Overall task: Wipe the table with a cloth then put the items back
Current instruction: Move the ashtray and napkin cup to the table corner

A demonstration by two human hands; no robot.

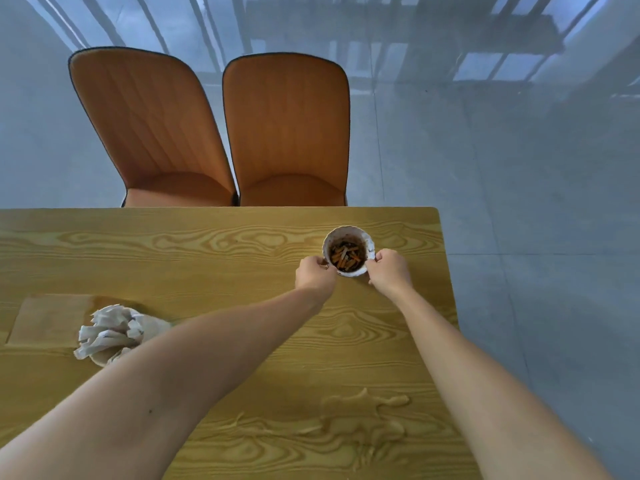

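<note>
White cup of cigarette butts (348, 251), upright on wooden table (221, 258): left hand (314, 276) and right hand (390, 270) fingers pinching its rim.

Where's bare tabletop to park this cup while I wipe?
Both hands, left and right, grip the cup near the table's far right corner. Free: the far strip in front of the chairs, and the middle between the arms. Crowded: near left, where the crumpled cloth sits by a paper sheet. The near right patch looks wet.
</note>
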